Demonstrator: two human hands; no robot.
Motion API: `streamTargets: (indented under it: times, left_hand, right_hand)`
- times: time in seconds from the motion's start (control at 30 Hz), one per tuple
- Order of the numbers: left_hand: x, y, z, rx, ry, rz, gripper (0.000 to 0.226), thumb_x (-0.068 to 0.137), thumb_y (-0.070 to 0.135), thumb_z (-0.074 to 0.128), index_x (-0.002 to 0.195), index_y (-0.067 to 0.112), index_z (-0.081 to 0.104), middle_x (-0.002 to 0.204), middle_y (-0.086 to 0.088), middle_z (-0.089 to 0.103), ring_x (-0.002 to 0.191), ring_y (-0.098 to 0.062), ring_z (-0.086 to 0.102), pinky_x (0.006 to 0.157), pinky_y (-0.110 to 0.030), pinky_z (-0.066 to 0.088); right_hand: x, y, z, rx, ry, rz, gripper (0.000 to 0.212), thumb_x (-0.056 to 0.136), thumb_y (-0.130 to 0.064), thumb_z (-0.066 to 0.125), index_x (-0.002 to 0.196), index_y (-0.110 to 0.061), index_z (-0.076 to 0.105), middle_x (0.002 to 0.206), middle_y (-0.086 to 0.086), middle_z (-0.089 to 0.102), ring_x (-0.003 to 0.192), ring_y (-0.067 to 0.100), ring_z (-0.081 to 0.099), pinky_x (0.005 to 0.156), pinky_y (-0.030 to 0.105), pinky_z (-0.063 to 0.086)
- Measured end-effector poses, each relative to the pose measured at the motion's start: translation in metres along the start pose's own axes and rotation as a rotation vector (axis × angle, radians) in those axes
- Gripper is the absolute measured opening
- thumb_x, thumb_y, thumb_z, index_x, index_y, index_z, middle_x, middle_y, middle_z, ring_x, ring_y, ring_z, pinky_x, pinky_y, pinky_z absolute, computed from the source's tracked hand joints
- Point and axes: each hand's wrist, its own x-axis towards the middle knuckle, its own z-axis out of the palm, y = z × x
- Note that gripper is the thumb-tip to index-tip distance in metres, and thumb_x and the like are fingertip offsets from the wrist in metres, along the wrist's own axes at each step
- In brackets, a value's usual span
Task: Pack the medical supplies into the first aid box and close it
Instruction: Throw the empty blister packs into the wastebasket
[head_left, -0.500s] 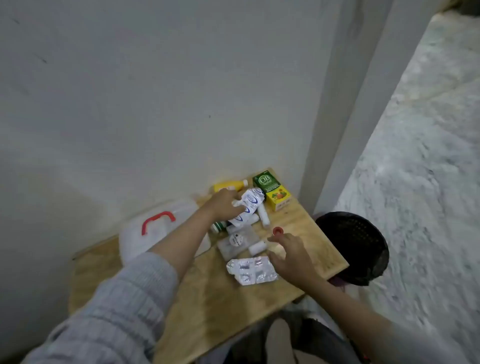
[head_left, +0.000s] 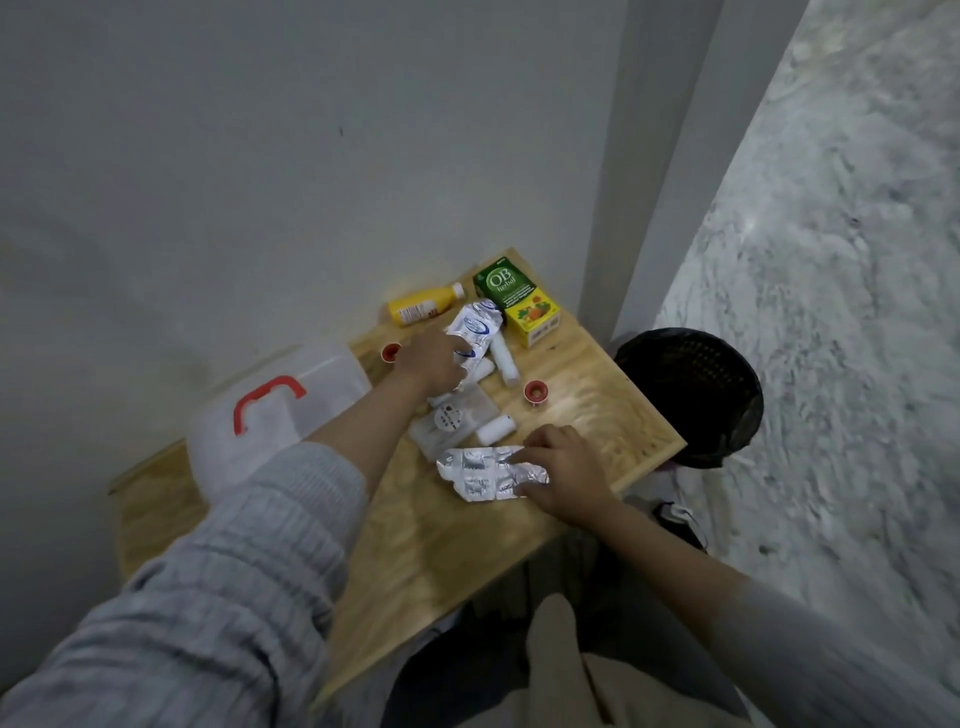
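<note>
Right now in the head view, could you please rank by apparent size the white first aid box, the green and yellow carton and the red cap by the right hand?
1. white first aid box
2. green and yellow carton
3. red cap

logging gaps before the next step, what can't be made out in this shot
Head view only:
- First aid box: near side hidden by the left sleeve; latch not visible.
- Foil blister packs: right end covered by the right hand; print too small.
- White and blue packet: lower part hidden under the left hand.
</note>
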Motion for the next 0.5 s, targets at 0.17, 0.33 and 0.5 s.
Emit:
streamTargets:
  times: [0.17, 0.33, 0.5]
  left_hand:
    - [0.005, -0.002, 0.006, -0.043, 0.055, -0.033, 0.032, 0.068, 0.025, 0.07, 0.101, 0.025, 0.069, 0.117, -0.015, 0.058, 0.108, -0.033, 0.056, 0.087, -0.043, 0.048]
    - [0.001, 0.005, 0.001, -0.12, 0.086, -0.054, 0.04, 0.072, 0.008, 0.071, 0.111, 0.013, 0.063, 0.125, -0.018, 0.046, 0.116, -0.033, 0.047, 0.093, -0.037, 0.042]
    - [0.0, 0.001, -0.012, -0.222, 0.14, -0.047, 0.032, 0.074, 0.001, 0.064, 0.105, 0.004, 0.066, 0.117, -0.017, 0.055, 0.108, -0.031, 0.054, 0.076, -0.025, 0.035]
  right_hand:
    - [0.008, 0.001, -0.01, 0.098, -0.138, 0.026, 0.047, 0.062, -0.03, 0.081, 0.106, -0.026, 0.069, 0.099, 0.001, 0.044, 0.091, 0.021, 0.049, 0.076, 0.028, 0.036]
    - [0.013, -0.001, -0.012, 0.13, -0.251, -0.022, 0.049, 0.065, -0.017, 0.078, 0.113, -0.021, 0.065, 0.107, 0.005, 0.053, 0.096, 0.021, 0.053, 0.079, 0.026, 0.038]
    - [0.01, -0.002, -0.02, 0.248, -0.165, -0.055, 0.032, 0.067, -0.009, 0.069, 0.097, -0.018, 0.073, 0.095, 0.004, 0.071, 0.086, 0.019, 0.063, 0.078, 0.029, 0.048]
